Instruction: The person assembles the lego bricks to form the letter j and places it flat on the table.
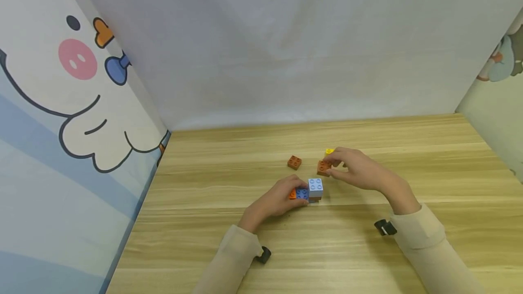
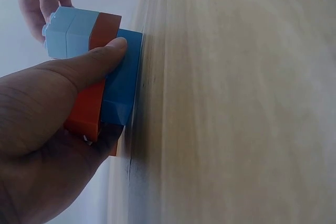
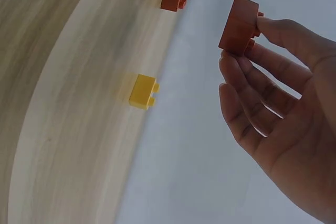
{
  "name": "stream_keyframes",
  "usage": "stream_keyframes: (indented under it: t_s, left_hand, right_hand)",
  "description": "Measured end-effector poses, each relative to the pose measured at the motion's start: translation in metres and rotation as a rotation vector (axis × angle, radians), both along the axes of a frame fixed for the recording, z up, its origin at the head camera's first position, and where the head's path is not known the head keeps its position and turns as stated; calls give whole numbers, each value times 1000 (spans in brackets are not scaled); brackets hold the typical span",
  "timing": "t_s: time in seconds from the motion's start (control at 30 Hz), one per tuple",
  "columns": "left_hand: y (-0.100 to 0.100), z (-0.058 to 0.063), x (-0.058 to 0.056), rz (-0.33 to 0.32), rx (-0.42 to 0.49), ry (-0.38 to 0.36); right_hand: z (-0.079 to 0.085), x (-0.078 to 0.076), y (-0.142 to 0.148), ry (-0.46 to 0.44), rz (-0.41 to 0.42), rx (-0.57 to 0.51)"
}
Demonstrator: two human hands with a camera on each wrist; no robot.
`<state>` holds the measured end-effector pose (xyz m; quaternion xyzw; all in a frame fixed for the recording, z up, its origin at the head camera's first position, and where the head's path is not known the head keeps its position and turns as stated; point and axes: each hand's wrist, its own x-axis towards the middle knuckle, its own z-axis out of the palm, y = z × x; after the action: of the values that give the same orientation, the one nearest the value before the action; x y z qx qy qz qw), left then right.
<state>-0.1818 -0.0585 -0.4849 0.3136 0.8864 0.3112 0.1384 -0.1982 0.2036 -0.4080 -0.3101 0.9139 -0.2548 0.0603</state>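
My left hand (image 1: 282,196) grips a small stack of toy building bricks low at the table, thumb on one side and fingers on the other. In the left wrist view a blue brick (image 2: 126,72) forms its bottom layer, orange-red bricks (image 2: 89,108) lie above, and light blue bricks (image 2: 71,32) rise at one end. Part of the stack is hidden by the hand. To the right, my right hand (image 1: 357,169) pinches a reddish-brown four-stud brick (image 3: 240,27) between thumb and fingers, raised above the table. Its studs face the palm in the right wrist view.
Another reddish-brown brick (image 1: 294,163) lies on the table behind the stack. A yellow brick (image 3: 142,92) sits on the tabletop near the right hand, partly covered by it in the head view. A pale curtain (image 1: 286,58) hangs along the table's far edge.
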Motion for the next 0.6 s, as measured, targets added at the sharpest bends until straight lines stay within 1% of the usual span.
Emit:
stream_keyframes:
  t_s: [0.4, 0.6]
  left_hand:
    - [-1, 1, 1, -4, 13, -6]
    - [-2, 2, 1, -6, 10, -13]
  right_hand:
    - [14, 10, -7, -13, 30, -32]
    - [18, 13, -11, -30, 62, -42]
